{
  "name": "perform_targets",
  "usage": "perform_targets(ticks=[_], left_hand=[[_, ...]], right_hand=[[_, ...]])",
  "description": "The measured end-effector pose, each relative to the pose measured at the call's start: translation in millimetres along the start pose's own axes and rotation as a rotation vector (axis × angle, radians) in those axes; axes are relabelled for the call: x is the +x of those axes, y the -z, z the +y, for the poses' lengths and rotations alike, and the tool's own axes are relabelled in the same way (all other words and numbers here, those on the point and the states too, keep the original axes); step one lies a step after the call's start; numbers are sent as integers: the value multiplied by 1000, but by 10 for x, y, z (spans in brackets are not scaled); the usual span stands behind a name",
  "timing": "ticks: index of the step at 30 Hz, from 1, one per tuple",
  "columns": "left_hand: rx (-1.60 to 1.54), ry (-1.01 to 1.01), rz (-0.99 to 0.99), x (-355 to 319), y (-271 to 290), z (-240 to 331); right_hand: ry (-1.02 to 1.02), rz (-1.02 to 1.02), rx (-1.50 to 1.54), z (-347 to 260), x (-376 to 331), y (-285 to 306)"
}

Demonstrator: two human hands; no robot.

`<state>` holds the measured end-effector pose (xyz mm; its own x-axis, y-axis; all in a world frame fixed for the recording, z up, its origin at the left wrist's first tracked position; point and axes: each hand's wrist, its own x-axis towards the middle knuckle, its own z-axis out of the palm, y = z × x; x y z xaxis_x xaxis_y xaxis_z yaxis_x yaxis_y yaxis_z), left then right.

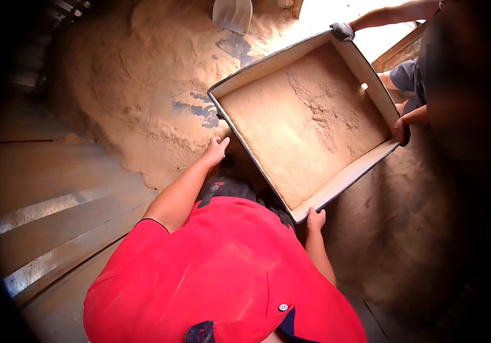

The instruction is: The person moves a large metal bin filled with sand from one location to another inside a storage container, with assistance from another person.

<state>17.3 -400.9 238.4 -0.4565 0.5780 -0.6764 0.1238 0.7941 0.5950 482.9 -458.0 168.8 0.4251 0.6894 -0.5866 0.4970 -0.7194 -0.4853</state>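
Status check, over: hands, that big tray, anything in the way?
Right hand on near corner of the tray; left hand by its edge, contact unclear. Tray holds powder layer. Co-worker's hand at far side; powder heap to the left.

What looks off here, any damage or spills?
A small bright spot shows in the tray, on its shaded right-hand wall, so it may be a hole. Sandy powder also lies spread outside the tray; whether it spilled, I can't tell.
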Motion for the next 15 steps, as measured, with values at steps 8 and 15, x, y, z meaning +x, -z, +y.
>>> perform_targets(ticks=[8,15], left_hand=[[482,-190,429,469,228,804],[322,-47,364,1197,447,1021]], right_hand=[[74,-45,-40,-306,-105,230],[69,-17,6,-365,-36,126]])
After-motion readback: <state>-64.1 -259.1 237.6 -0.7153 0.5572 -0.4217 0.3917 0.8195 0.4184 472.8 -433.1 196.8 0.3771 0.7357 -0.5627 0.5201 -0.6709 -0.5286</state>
